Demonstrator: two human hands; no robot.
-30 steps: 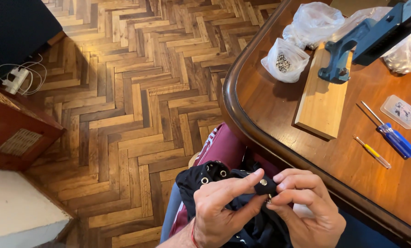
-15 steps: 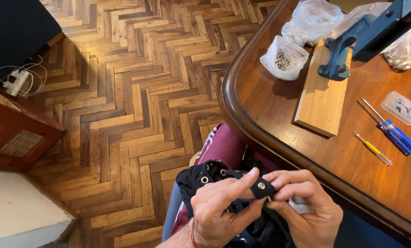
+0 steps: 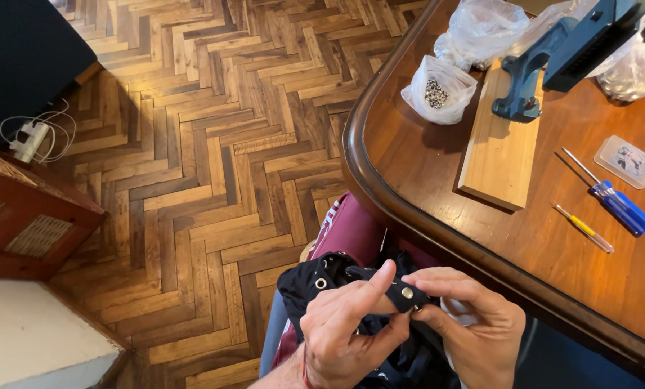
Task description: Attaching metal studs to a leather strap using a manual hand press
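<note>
Down in the lap, both hands are busy on a black fabric garment with metal eyelets and a round silver snap [image 3: 358, 317], bunched over the person's knees just below the curved edge of the dark polished wooden table [image 3: 423, 180]. The left hand [image 3: 344, 331] has its index finger stretched out along the top of a narrow black strap of the cloth, thumb tucked beneath, so the strap is pinched between them. The right hand [image 3: 473, 328] comes in from the other side, fingertips pressed together on the strap's end right beside the snap [image 3: 407, 292], the two hands touching there. Up on the table, well apart from the hands, lies a pale rectangular wooden block [image 3: 499, 155], and on its far end rests the foot of a blue-grey metal hand press tool [image 3: 553, 61]. Just left of the block sits a small clear plastic bag of little metal fittings [image 3: 437, 90], with more crumpled clear bags [image 3: 484, 25] behind it. To the right of the block, a blue-handled screwdriver [image 3: 614, 202] and a thin yellow-handled screwdriver [image 3: 583, 227] lie side by side, near a small flat clear plastic packet [image 3: 627, 161]. Below it all runs a herringbone wooden parquet floor [image 3: 214, 144].
</note>
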